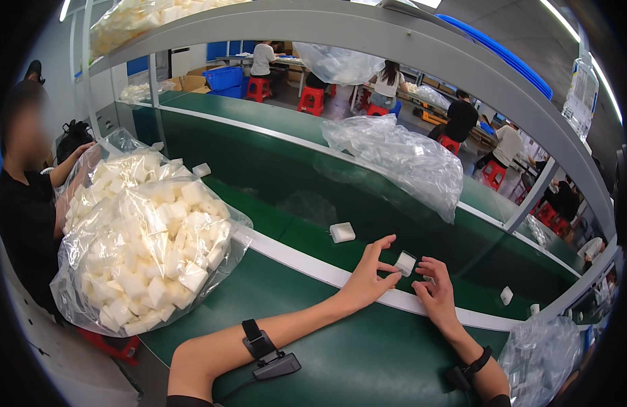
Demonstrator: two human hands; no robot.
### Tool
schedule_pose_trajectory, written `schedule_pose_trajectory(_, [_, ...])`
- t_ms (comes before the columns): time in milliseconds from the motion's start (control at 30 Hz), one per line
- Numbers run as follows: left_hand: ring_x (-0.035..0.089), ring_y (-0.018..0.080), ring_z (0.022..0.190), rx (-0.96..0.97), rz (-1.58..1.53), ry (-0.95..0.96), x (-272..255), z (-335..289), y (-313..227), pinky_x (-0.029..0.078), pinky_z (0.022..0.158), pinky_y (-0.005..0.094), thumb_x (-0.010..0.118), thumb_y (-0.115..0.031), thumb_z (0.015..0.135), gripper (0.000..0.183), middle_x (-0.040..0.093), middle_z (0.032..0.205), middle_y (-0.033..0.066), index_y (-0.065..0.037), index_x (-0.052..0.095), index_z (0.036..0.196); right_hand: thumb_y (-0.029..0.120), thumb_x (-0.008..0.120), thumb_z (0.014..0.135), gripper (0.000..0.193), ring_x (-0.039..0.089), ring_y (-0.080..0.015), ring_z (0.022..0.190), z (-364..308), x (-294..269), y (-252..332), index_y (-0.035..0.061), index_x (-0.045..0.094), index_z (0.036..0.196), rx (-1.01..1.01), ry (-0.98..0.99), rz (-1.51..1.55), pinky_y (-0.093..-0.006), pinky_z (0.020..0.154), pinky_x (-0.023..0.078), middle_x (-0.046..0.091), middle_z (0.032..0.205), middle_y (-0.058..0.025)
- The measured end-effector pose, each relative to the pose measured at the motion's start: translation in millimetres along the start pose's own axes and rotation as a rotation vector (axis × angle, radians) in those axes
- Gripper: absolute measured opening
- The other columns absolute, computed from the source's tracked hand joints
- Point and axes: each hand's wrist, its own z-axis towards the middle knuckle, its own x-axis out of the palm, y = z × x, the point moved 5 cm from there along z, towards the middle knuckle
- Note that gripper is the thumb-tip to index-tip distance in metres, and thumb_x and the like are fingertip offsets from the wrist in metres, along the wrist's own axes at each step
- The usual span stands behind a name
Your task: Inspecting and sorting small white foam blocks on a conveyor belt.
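A small white block (405, 263) with a dark edge sits at the green belt, between my two hands. My left hand (369, 277) reaches over the white rail with fingers spread, its thumb tip close to the block's lower corner; whether it touches I cannot tell. On the block's other side is my right hand (437, 293), its fingers bent but apart from the thumb. A pale bit shows behind its fingers, too hidden to name. Farther left on the belt lies another white block (342, 233), and to the right a third white block (506, 296).
A big clear bag of white foam-like blocks (157, 264) stands at the left, beside a person in black (28, 203). Crumpled clear plastic (401, 156) hangs over the far ledge. Another clear bag (540, 356) lies at lower right. A grey frame (313, 27) arches above.
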Motion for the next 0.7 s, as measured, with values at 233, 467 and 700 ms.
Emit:
schedule_pose_trajectory(233, [0.06, 0.0175, 0.098, 0.084, 0.361, -0.033, -16, 2, -5, 0.052, 0.074, 0.0344, 0.066, -0.002, 0.089, 0.04, 0.047, 0.127, 0.0106, -0.012, 0.06, 0.127, -0.002, 0.064, 0.088, 0.025, 0.059, -0.0167, 0.104, -1, 0, 2, 0.0019, 0.06, 0.112, -0.066, 0.028, -0.025, -0.0258, 0.077, 0.049, 0.057, 0.114, -0.0079])
schedule_pose_trajectory(467, [0.048, 0.0279, 0.109, 0.334, 1.322, -0.28, -63, 12, -19, 0.039, 0.094, 0.0414, 0.071, -0.019, 0.087, 0.046, 0.054, 0.112, 0.0098, -0.009, 0.058, 0.13, 0.003, 0.067, 0.086, 0.023, 0.058, -0.0232, 0.101, 0, -7, 28, 0.0033, 0.059, 0.107, -0.086, 0.054, -0.2, -0.0304, 0.081, 0.048, 0.054, 0.11, -0.0112])
schedule_pose_trajectory(700, [0.054, 0.029, 0.102, 0.203, 1.105, -0.11, -63, 17, -8, 0.042, 0.089, 0.0407, 0.069, -0.023, 0.09, 0.046, 0.054, 0.109, 0.0118, -0.007, 0.055, 0.131, 0.011, 0.071, 0.081, 0.03, 0.057, -0.0326, 0.099, -82, -102, 72, 0.0001, 0.056, 0.104, 0.084, 0.07, -0.566, -0.0392, 0.086, 0.047, 0.053, 0.102, -0.0144])
